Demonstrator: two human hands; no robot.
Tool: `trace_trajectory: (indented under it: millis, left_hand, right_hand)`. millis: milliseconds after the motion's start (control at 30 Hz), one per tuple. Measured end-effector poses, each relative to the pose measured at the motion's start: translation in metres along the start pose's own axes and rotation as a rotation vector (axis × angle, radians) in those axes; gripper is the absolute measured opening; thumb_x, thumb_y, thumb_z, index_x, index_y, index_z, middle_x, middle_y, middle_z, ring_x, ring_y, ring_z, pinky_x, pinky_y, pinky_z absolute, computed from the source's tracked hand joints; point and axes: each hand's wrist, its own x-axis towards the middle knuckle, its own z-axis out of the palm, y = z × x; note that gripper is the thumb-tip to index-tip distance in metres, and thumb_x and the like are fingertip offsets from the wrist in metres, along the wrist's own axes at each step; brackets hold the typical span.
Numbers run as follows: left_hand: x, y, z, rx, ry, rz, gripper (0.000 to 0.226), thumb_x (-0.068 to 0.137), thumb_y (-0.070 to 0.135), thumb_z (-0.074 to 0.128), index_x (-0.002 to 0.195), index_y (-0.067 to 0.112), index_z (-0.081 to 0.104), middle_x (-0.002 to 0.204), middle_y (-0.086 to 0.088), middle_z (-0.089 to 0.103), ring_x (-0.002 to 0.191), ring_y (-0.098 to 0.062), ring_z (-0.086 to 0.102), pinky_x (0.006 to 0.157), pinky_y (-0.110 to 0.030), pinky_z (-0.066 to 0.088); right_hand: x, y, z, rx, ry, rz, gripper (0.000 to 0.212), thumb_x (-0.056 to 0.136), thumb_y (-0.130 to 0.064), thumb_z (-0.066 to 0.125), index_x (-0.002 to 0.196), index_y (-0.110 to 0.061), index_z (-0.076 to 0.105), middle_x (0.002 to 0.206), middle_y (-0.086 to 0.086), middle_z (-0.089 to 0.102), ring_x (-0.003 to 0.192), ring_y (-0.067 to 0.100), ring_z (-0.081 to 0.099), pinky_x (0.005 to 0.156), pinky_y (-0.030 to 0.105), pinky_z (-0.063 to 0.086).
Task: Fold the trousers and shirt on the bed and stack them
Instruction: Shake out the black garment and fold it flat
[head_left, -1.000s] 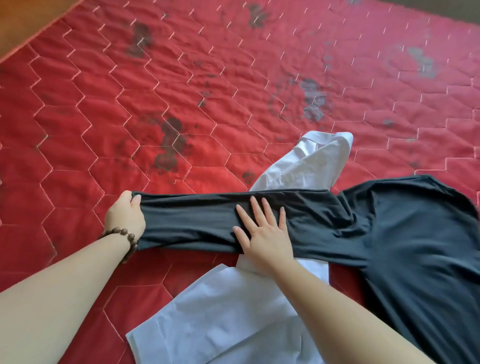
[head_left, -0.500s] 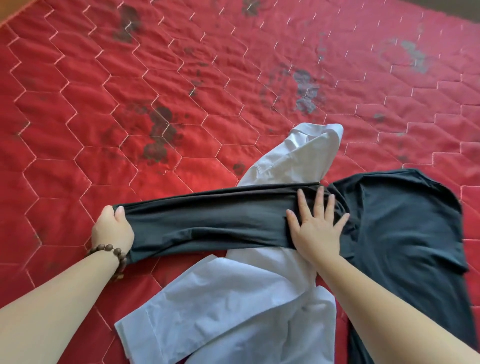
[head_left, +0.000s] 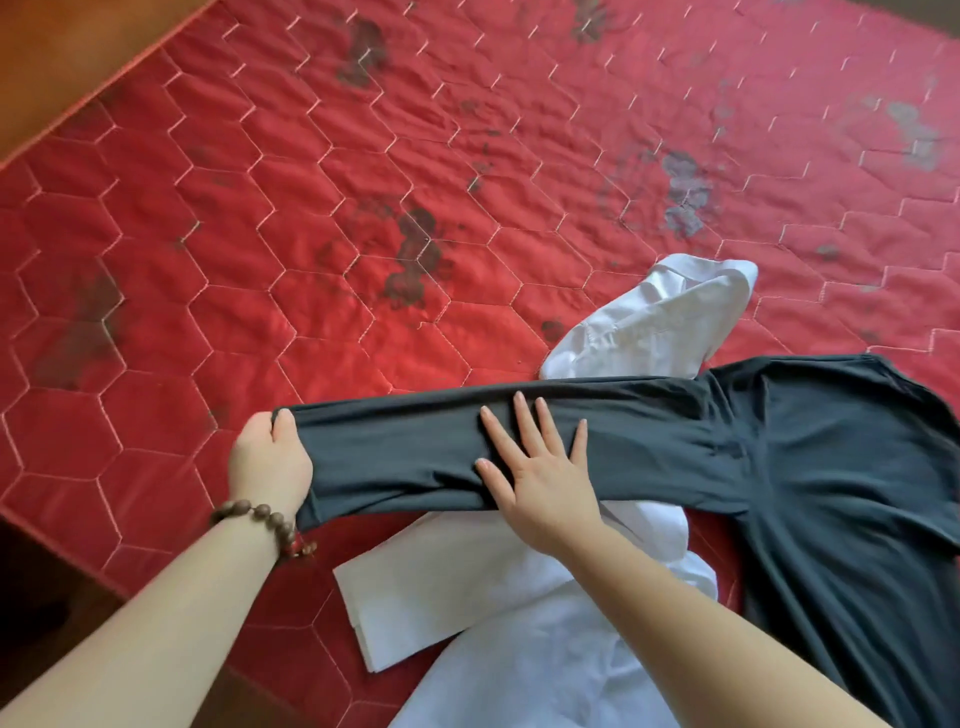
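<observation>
On bed: all items sit on the red quilted bed (head_left: 218, 291), hex stitch pattern, dark stains scattered across it; bed edge runs along the upper left and lower left.
Trousers: dark grey trousers (head_left: 831, 467), spread flat on the right, one leg stretched out leftward across the shirt; leg end sits at the left hand, waist part runs off the right edge of view.
Shirt: white shirt (head_left: 519, 623), crumpled, lying under the trouser leg; one part sticks out beyond the leg on the far side, the bulk lies near the person with a flat folded-looking panel at its left.
Right hand: right hand (head_left: 540, 478) flat on the mid part of the leg, fingers straight and spread, palm pressing cloth down; heel of the hand at the leg's near edge, over the shirt.
Left hand: left hand (head_left: 270, 460) grips the leg end, thumb on top of the fabric, fingers curled under and hidden.
Bracelet: brown bead bracelet (head_left: 260, 514) on the left wrist, touching the leg's near corner.
</observation>
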Motion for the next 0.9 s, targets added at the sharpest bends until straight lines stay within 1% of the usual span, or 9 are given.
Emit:
trace_trajectory:
  millis: [133,233,333,400,500,567,767,833,900]
  left_hand:
    - [-0.009,-0.051,0.033,-0.087,-0.18,-0.228,0.034,0.098,0.026,0.041,0.09,-0.002,0.058,0.098,-0.03,0.062,0.083,-0.035,0.056,0.076,-0.035,0.043]
    - [-0.015,-0.062,0.047,-0.055,-0.262,-0.321,0.054,0.092,0.044,0.049,0.065,-0.002,0.057,0.072,-0.027,0.061,0.072,-0.038,0.062,0.073,-0.041,0.053]
    - [-0.023,-0.059,0.048,0.092,-0.255,-0.186,0.056,0.089,0.036,0.059,0.048,0.007,0.036,0.048,-0.011,0.039,0.051,-0.029,0.04,0.052,-0.036,0.03]
    - [-0.024,-0.061,0.046,0.117,-0.228,-0.123,0.05,0.091,0.026,0.059,0.052,0.007,0.033,0.05,-0.009,0.036,0.053,-0.029,0.036,0.052,-0.038,0.022]
    - [-0.02,-0.065,0.043,0.08,-0.19,-0.119,0.036,0.095,0.022,0.052,0.068,0.001,0.043,0.065,-0.013,0.046,0.069,-0.031,0.043,0.062,-0.034,0.026]
    - [-0.018,-0.068,0.043,0.083,-0.193,-0.108,0.036,0.097,0.021,0.05,0.067,0.003,0.039,0.063,-0.01,0.043,0.069,-0.03,0.042,0.062,-0.033,0.024]
    - [-0.021,-0.07,0.047,0.097,-0.217,-0.064,0.05,0.09,0.028,0.059,0.055,0.012,0.027,0.05,-0.004,0.028,0.05,-0.023,0.028,0.048,-0.036,0.02]
    - [-0.023,-0.069,0.048,0.041,-0.215,-0.071,0.049,0.09,0.027,0.059,0.057,0.012,0.027,0.052,-0.004,0.027,0.051,-0.022,0.026,0.048,-0.033,0.023]
    - [-0.025,-0.065,0.048,-0.061,-0.222,-0.064,0.042,0.093,0.025,0.056,0.061,0.009,0.034,0.055,-0.002,0.033,0.056,-0.023,0.031,0.05,-0.032,0.027]
  right_hand:
    - [-0.005,-0.023,0.036,-0.067,-0.089,-0.003,0.059,0.094,-0.06,0.008,0.15,-0.043,0.001,0.161,-0.001,-0.011,0.146,0.02,-0.02,0.11,0.057,-0.022]
    - [-0.012,-0.055,0.063,-0.071,-0.094,-0.067,0.06,0.096,-0.057,0.01,0.152,-0.037,0.001,0.161,0.001,-0.011,0.145,0.021,-0.021,0.111,0.054,-0.022]
    - [-0.02,-0.082,0.076,0.007,-0.132,-0.21,0.064,0.098,-0.05,0.025,0.154,-0.024,0.006,0.161,0.002,-0.005,0.147,0.022,-0.015,0.116,0.053,-0.011]
    - [-0.024,-0.088,0.072,0.114,-0.129,-0.313,0.059,0.098,-0.036,0.038,0.152,-0.018,0.022,0.161,0.005,0.011,0.149,0.022,0.004,0.119,0.051,0.0]
    - [-0.03,-0.073,0.06,0.176,0.243,-0.274,0.038,0.085,-0.014,0.063,0.123,-0.011,0.061,0.131,0.011,0.057,0.12,0.028,0.051,0.107,0.05,0.037]
    - [-0.029,-0.052,0.053,0.093,0.423,-0.155,0.03,0.075,-0.009,0.073,0.104,-0.01,0.068,0.107,0.009,0.064,0.097,0.028,0.056,0.091,0.045,0.049]
    - [-0.021,-0.033,0.051,0.048,0.402,-0.208,0.005,0.077,-0.014,0.073,0.074,-0.014,0.068,0.08,0.002,0.061,0.075,0.029,0.057,0.071,0.039,0.049]
    - [-0.019,-0.039,0.051,0.103,0.34,-0.287,0.015,0.083,-0.028,0.063,0.083,-0.014,0.068,0.089,0.002,0.062,0.086,0.028,0.057,0.077,0.042,0.049]
    - [-0.019,-0.046,0.052,0.111,0.17,-0.3,0.047,0.084,-0.043,0.059,0.12,-0.014,0.061,0.125,0.005,0.057,0.12,0.027,0.05,0.104,0.045,0.039]
